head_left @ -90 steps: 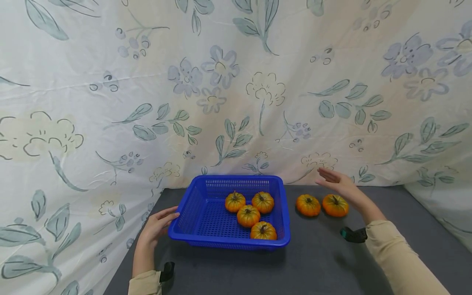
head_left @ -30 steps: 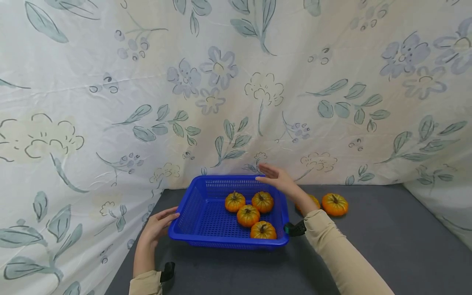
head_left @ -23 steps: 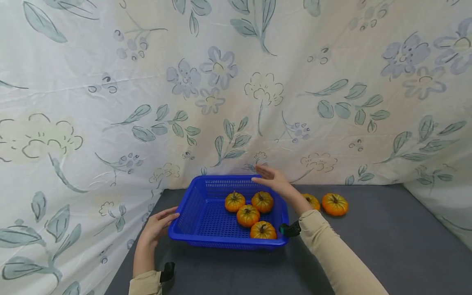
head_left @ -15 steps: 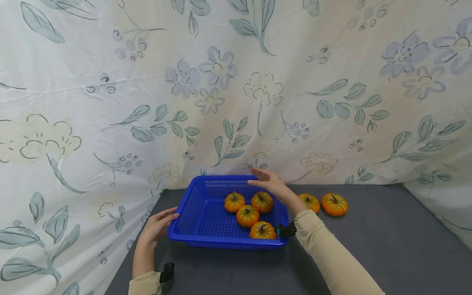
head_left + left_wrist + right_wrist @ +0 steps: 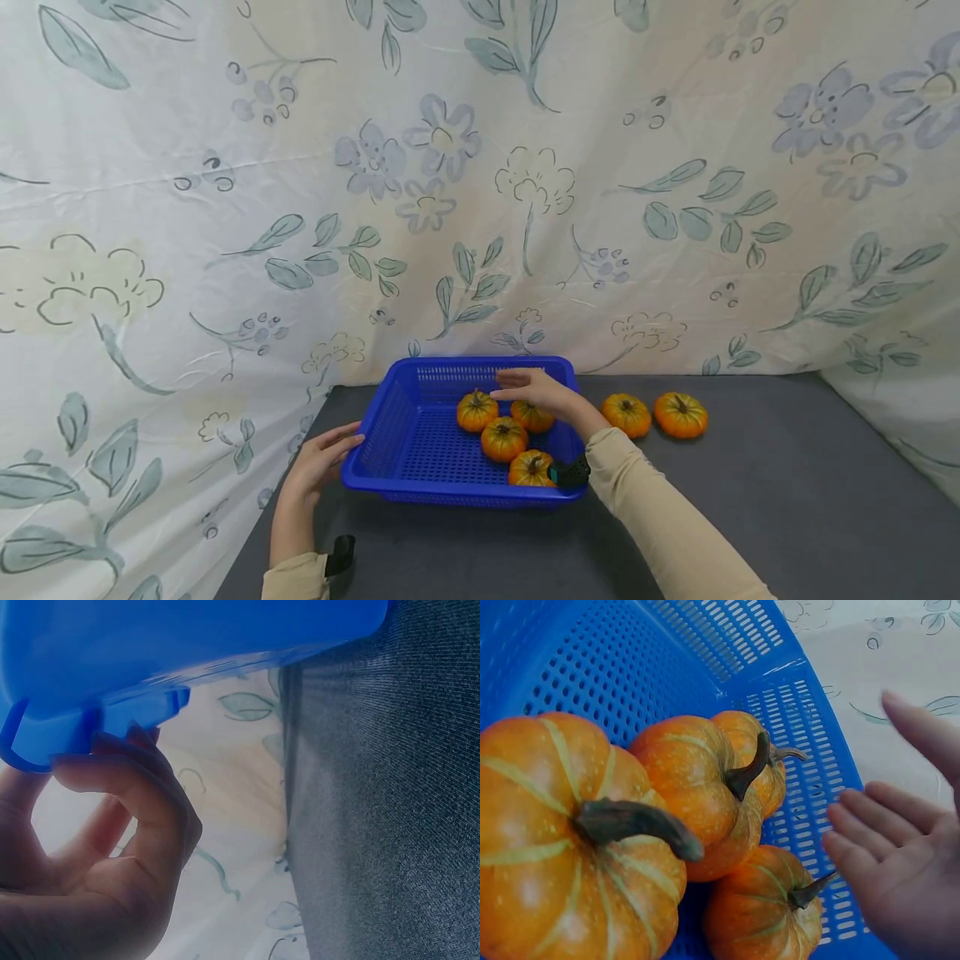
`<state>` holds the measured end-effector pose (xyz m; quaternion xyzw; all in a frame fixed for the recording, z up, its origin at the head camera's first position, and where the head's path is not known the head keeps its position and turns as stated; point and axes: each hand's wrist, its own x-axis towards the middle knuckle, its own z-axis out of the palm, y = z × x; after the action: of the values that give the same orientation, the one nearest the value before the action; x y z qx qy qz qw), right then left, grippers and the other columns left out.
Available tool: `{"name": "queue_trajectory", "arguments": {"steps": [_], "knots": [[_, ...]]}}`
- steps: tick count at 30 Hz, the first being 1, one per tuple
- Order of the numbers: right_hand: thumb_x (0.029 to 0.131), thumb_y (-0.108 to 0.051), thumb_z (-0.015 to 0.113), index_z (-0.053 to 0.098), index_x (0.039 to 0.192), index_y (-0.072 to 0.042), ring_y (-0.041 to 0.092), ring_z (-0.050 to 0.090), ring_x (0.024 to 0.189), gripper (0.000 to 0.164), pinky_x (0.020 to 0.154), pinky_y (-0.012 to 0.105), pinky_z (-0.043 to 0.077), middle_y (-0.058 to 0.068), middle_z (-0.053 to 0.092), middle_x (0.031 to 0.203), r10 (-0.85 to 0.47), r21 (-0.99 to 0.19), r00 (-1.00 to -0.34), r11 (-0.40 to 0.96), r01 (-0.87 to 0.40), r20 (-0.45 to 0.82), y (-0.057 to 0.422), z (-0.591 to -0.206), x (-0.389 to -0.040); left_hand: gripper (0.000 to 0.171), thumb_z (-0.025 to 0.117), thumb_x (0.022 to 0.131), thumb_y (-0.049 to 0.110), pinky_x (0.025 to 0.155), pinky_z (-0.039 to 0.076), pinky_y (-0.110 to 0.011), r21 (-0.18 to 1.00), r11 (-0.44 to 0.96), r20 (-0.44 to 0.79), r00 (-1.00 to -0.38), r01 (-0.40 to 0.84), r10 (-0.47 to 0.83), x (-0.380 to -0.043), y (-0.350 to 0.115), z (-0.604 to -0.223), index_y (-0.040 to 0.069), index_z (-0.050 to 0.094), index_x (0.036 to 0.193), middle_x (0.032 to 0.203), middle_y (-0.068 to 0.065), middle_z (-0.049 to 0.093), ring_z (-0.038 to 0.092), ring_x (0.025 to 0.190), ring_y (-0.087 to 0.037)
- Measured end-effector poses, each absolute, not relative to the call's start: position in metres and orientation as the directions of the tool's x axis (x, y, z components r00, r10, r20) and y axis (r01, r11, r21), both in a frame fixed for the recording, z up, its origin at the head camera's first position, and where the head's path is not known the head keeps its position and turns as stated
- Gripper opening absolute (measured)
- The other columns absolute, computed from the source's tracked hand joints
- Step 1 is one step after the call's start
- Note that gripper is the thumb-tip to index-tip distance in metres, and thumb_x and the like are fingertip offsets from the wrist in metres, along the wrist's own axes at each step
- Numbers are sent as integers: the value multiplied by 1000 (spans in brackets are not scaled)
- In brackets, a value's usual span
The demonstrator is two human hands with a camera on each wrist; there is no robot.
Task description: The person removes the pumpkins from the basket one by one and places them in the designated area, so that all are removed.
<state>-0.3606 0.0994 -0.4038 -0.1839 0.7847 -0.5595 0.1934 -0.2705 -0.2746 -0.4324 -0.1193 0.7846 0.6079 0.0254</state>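
A blue plastic basket (image 5: 465, 492) with perforated walls holds several small orange pumpkins (image 5: 504, 440) on its right side. My left hand (image 5: 322, 462) grips the left rim; in the left wrist view its thumb and curled fingers (image 5: 161, 802) take the edge between them. Over the back right of the basket hovers my right hand (image 5: 536, 392), fingers extended and holding nothing, partly covering one pumpkin (image 5: 531, 418). In the right wrist view the palm (image 5: 922, 877) faces the pumpkins (image 5: 570, 847), whose curved dark stems stick out.
Two more pumpkins, one nearer the basket (image 5: 626, 415) and one farther right (image 5: 681, 416), sit on the dark grey table (image 5: 787, 483). A floral cloth (image 5: 450, 292) hangs behind the table and along its sides.
My right hand has moved left from above the two table pumpkins to over the basket, then dipped lower. The left hand, basket and pumpkins have stayed in place.
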Motion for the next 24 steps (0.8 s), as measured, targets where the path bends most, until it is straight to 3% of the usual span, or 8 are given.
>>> {"name": "queue_trajectory", "arguments": {"steps": [9, 24], "knots": [[93, -33, 66, 47, 143, -3, 33, 47, 135, 62, 112, 50, 38, 17, 49, 147, -559, -917, -809, 394, -64, -184, 102, -412, -358, 63, 72, 88, 33, 79, 57, -31, 951, 217, -188, -968, -221, -164, -271, -275, -434, 4, 51, 141, 119, 0, 68, 67, 97, -10], [93, -27, 67, 50, 141, -2, 33, 48, 135, 56, 111, 48, 39, 16, 55, 142, -597, -890, -781, 439, -126, -184, 101, -421, -359, 64, 71, 89, 34, 81, 56, -31, 948, 232, -184, -969, -219, -165, -270, -275, -433, 4, 50, 141, 122, -2, 66, 66, 99, -11]]}}
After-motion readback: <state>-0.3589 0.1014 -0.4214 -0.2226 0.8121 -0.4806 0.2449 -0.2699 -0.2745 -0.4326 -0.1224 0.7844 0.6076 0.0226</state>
